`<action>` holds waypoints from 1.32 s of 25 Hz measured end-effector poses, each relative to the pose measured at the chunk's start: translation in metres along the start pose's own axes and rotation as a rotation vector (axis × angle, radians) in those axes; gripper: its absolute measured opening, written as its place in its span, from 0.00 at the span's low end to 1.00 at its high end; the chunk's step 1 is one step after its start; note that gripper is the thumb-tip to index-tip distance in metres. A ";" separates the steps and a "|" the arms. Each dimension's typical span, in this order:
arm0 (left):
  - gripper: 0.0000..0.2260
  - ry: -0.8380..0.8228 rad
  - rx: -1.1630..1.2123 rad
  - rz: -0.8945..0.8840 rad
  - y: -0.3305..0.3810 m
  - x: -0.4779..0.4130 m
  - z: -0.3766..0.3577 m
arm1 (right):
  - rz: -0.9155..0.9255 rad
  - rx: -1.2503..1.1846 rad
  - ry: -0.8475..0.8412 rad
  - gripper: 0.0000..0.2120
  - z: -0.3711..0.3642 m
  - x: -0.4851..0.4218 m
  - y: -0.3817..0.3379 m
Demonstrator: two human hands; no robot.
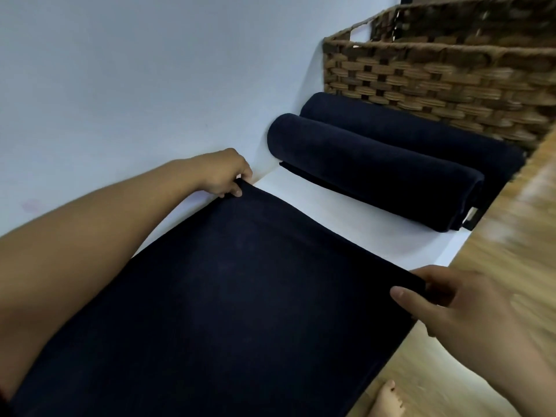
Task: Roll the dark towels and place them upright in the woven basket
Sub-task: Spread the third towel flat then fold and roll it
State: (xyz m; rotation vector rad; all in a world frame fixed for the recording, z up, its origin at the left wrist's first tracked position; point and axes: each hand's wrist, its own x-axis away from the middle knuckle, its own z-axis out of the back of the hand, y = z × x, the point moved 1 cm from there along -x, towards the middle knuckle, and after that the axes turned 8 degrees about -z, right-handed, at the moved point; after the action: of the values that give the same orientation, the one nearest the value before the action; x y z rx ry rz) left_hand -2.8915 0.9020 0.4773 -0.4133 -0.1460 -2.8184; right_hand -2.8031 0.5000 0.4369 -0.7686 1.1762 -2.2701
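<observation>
Lying flat on the white table (346,212), a dark towel (225,296) is spread out in front of the person. The left hand (224,171) pinches its far left corner with curled fingers (238,192). The right hand (460,308) pinches the far right corner between thumb and fingers. Behind it, the nearer rolled towel (370,173) and the farther rolled towel (421,136) lie on their sides and touch each other, just beside the woven basket (436,82).

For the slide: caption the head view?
Left hand and right hand pinch far corners of the flat dark towel; two rolled towels lie beside the woven basket.
</observation>
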 end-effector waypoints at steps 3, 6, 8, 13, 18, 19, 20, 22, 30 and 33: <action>0.09 -0.106 0.148 0.016 0.003 -0.001 0.008 | -0.034 0.053 -0.025 0.03 0.007 -0.004 -0.005; 0.11 -0.152 0.170 0.031 0.003 -0.006 0.012 | -0.050 0.143 -0.066 0.06 0.011 -0.011 -0.006; 0.09 -0.148 0.152 0.038 0.001 -0.007 0.011 | -0.022 0.259 -0.078 0.06 0.012 -0.013 -0.007; 0.11 -0.183 0.153 0.026 0.000 -0.004 0.014 | 0.044 0.454 -0.140 0.06 0.010 -0.013 -0.006; 0.08 -0.234 -0.019 -0.046 0.002 -0.012 0.015 | 0.114 0.414 -0.089 0.07 0.012 -0.017 0.004; 0.08 -0.195 -0.030 -0.057 0.003 -0.015 0.014 | 0.124 0.368 -0.065 0.08 0.014 -0.019 0.003; 0.09 -0.143 -0.028 -0.066 0.003 -0.019 0.013 | 0.137 0.321 -0.023 0.09 0.015 -0.023 0.003; 0.10 0.001 -0.008 -0.080 0.001 -0.023 0.008 | 0.182 0.288 0.110 0.08 0.019 -0.033 0.005; 0.05 0.445 -0.291 -0.184 -0.004 -0.030 -0.025 | 0.911 0.760 0.569 0.06 0.030 -0.059 0.033; 0.10 0.556 -0.333 -0.234 -0.007 -0.029 -0.040 | 1.095 0.843 0.460 0.08 0.032 -0.056 0.038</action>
State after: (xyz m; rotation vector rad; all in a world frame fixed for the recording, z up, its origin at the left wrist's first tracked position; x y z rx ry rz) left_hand -2.8780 0.9110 0.4307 0.3547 0.4194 -3.0644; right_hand -2.7351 0.4961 0.4056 0.6230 0.4407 -1.6743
